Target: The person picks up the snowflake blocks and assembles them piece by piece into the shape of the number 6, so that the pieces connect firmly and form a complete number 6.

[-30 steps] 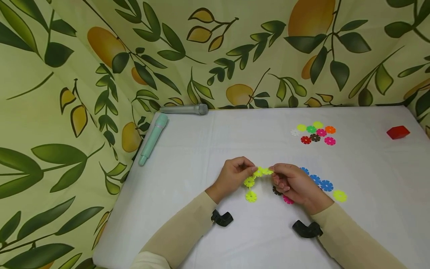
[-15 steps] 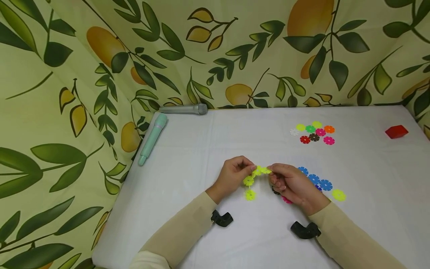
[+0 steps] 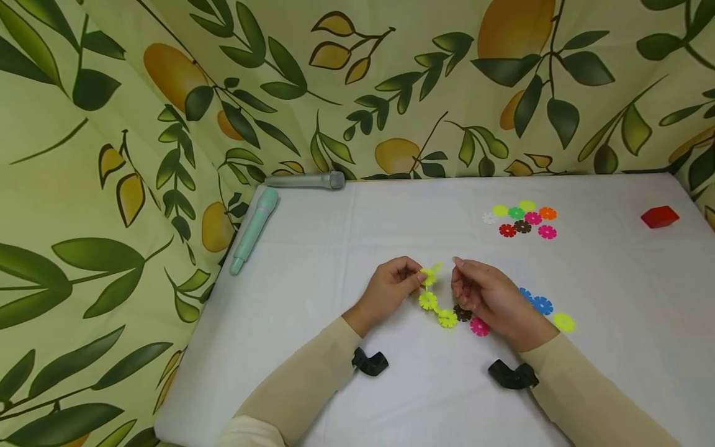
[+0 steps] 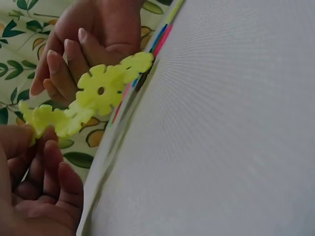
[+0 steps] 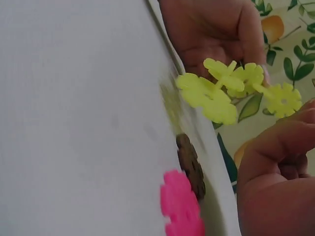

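My left hand (image 3: 384, 287) pinches one end of a chain of yellow-green snowflake building discs (image 3: 428, 302) between thumb and index finger. Several discs are slotted together, and the chain curves down toward the right in the head view. Beside it my right hand (image 3: 497, 299) is raised with loosely curled fingers; a small gap separates its fingertips from the upper disc. In the left wrist view the chain (image 4: 100, 90) stretches across in front of the right hand's fingers. Below the right hand lie a brown disc (image 3: 462, 313) and a pink disc (image 3: 479, 326).
Blue discs (image 3: 542, 305) and a loose yellow disc (image 3: 564, 322) lie right of the right hand, which partly covers them. Farther back is a cluster of mixed-colour discs (image 3: 522, 226). A red block (image 3: 660, 216), a mint microphone (image 3: 254, 231) and a silver microphone (image 3: 306, 180) sit near the edges.
The right hand has let go of the chain and drawn slightly away. In the left hand the chain has turned, its hanging end swinging to the right toward the brown disc.
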Demonstrator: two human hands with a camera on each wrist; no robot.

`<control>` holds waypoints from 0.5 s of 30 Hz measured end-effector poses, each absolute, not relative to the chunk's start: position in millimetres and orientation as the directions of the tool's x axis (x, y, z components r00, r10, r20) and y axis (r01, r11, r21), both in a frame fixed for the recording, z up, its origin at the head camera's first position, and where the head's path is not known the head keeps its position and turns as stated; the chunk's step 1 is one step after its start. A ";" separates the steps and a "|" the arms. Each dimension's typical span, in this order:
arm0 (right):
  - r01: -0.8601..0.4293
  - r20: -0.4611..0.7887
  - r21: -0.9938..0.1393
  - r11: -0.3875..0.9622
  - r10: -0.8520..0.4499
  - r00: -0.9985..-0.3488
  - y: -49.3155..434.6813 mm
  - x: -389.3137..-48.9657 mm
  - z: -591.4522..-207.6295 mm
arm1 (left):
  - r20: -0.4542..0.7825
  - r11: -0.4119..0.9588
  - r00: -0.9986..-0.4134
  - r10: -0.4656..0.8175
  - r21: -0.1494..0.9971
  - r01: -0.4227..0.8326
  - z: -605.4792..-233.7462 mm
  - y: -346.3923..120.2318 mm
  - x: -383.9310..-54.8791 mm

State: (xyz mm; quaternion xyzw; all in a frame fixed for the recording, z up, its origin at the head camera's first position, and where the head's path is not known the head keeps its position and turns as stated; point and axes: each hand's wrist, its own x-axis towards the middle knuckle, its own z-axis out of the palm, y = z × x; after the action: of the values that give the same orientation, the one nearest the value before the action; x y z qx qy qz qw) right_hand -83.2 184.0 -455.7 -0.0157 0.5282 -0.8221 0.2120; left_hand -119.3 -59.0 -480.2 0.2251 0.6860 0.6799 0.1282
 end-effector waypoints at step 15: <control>0.131 -0.107 -0.944 -0.301 -0.096 -0.990 230.8 -93.5 -452.4 | 0.043 -0.192 -0.975 0.217 0.981 0.000 -482.4 -63.7 -132.7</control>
State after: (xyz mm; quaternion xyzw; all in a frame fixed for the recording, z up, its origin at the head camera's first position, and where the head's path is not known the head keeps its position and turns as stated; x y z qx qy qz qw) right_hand -93.5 230.8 -452.4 0.0150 0.5869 -0.8065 0.0706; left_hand -132.7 -63.7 -482.4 0.0859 0.6318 0.7671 0.0707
